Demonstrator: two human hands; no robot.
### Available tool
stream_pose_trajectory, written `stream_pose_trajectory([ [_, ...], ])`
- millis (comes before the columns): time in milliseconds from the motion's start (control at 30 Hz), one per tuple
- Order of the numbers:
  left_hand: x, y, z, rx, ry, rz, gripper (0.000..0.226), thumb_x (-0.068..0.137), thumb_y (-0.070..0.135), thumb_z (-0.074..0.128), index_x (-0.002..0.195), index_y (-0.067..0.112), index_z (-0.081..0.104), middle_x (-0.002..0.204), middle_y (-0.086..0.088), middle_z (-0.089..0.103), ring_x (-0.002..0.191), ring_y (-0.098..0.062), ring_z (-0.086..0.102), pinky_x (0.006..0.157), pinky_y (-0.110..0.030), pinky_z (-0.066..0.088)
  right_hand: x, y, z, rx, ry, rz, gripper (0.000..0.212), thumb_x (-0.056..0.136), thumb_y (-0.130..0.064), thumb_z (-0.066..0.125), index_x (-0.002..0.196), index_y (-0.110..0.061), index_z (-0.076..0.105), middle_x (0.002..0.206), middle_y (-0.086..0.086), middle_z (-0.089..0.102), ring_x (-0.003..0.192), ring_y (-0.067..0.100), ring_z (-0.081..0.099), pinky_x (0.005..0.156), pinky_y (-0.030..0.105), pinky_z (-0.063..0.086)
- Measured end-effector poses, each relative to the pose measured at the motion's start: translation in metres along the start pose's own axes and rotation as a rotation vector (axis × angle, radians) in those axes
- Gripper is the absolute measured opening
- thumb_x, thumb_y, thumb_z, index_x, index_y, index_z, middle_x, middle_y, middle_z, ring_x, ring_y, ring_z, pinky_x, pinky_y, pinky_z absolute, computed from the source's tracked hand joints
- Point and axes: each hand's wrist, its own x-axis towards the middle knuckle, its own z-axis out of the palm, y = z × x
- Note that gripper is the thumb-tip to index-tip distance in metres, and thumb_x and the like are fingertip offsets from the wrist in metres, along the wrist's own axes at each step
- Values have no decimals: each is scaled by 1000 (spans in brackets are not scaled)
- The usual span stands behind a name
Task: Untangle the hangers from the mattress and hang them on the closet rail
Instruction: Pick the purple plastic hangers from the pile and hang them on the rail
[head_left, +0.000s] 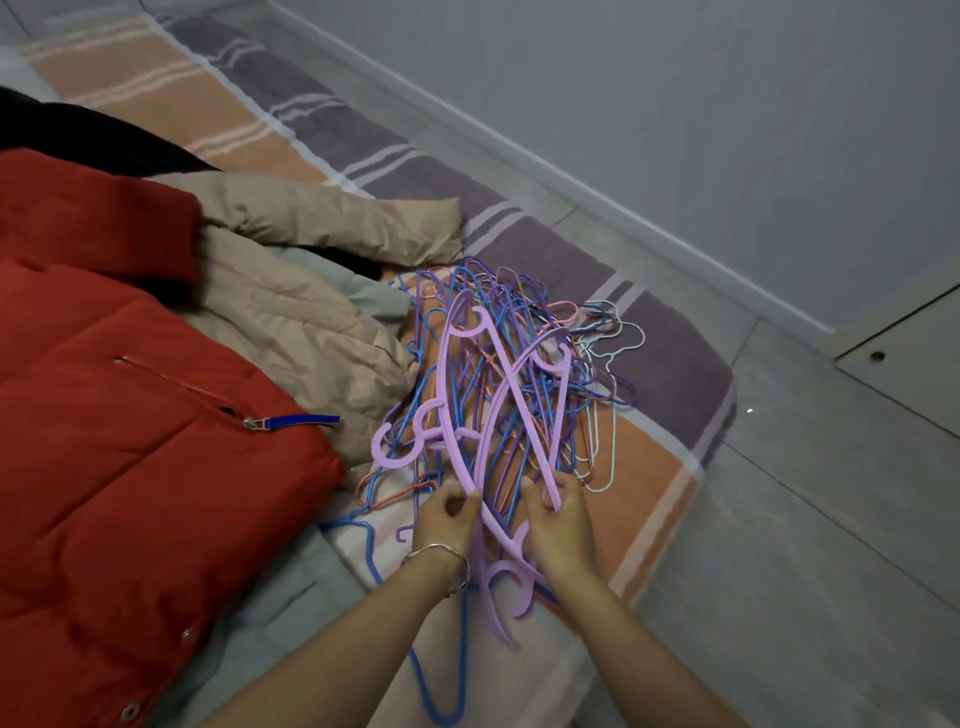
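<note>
Left hand: down at the near edge of the mattress (665, 467), the left hand (448, 515) has its fingers curled, pinching the arm of a lilac hanger (445, 410); there's a bangle (441, 550) on that wrist.
Right hand: just beside it but not touching, the right hand (558, 525) grips a second lilac arm, thumb over the top.
Step in hand: this looks like the untangling, and early on. Both hands are on the thick plastic hangers lying on top.
Next move: I'd say lift one lilac hanger slowly and twist its hook out of the wires, or the whole knot comes up with it.
Hanger pile: the wire hangers (545, 364) (blue, purple, pink, white) are heaped just beyond the hands, toward the mattress's right edge, with the lilac ones running back under the palms.
Alongside: a red jacket (130, 415) lies on the left, with a beige jacket (291, 312) touching the heap.
Far side: floor (779, 493), then wall (675, 104); no closet rail in view.
</note>
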Motion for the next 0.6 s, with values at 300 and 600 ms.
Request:
stream_pose_trajectory([
  [300, -34, 55, 36, -360, -137, -29, 23, 93, 1, 46, 73, 10, 42, 44, -1, 64, 32, -11, 56, 40, -24, 48, -14, -15, -43, 203, 67, 18, 16, 87, -12, 61, 98, -12, 48, 89, 11, 63, 81, 27, 61, 72, 29, 48],
  [600, -94, 144, 50, -347, -248, 237, 20, 96, 6, 43, 78, 6, 50, 49, -1, 52, 29, -6, 44, 34, -13, 37, -36, -85, -127, 274, 181, -132, 34, 85, -15, 65, 115, -14, 49, 107, 8, 56, 92, 17, 59, 80, 13, 45],
])
